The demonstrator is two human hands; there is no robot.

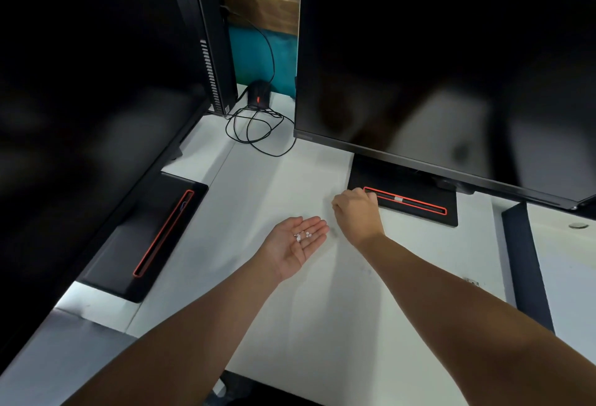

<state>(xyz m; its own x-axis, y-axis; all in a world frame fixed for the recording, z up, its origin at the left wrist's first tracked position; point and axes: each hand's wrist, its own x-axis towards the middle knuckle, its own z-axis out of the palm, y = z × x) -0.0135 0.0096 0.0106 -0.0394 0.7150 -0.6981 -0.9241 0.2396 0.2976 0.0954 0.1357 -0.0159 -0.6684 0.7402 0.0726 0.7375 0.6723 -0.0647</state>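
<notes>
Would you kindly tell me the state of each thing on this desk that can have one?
left hand: palm up, fingers straight, carrying white pieces.
white pieces: loose on the palm.
base slot: red-rimmed, one pale piece inside.
right hand: fingers curled at the base slot's left end; any hold hidden.
right monitor: screen dark.
left monitor: screen dark.
black cable: loosely coiled on the desk.

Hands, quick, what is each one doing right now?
Left hand: open, palm up, small white round bits lying on it.
Right hand: fingers curled by the black monitor base; any hold cannot be told.
</notes>
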